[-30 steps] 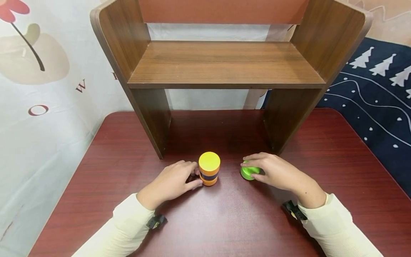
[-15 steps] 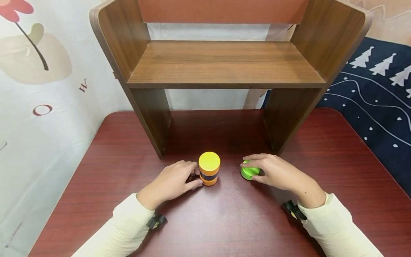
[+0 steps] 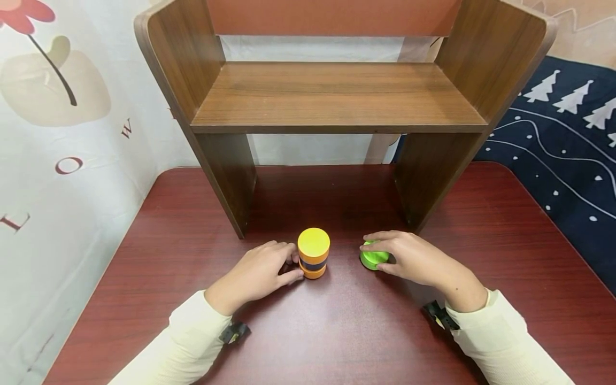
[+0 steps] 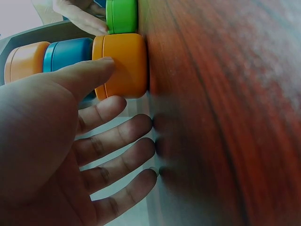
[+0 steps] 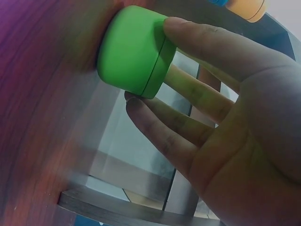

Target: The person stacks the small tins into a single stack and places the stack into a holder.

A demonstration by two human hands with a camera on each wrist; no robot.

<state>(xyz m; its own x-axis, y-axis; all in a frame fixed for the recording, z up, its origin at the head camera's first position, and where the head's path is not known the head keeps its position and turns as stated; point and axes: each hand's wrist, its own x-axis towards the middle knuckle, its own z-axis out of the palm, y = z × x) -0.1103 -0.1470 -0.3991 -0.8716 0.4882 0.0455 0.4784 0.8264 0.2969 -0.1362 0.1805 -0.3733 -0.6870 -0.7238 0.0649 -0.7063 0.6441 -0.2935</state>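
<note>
A stack of three short round jars [image 3: 314, 252] stands upright on the table, orange below, dark blue in the middle, orange with a yellow top above. My left hand [image 3: 260, 270] lies at its left side. In the left wrist view the thumb touches the bottom orange jar [image 4: 124, 66], the index fingertip is right at its edge, and the other fingers extend to the table. To the right, my right hand [image 3: 414, 258] holds a bright green jar [image 5: 134, 52] down at the table, thumb in front and fingers behind, part of the far side hidden.
A brown wooden shelf unit [image 3: 339, 96] stands behind both hands, its side panels reaching down to the red-brown table [image 3: 332, 331]. White patterned cloth [image 3: 96, 203] hangs at the left, dark blue cloth with trees [image 3: 558, 155] at the right.
The right hand has shifted very slightly on the green jar. The cloth at the left has moved a little to the right. The left hand and the stack keep their places.
</note>
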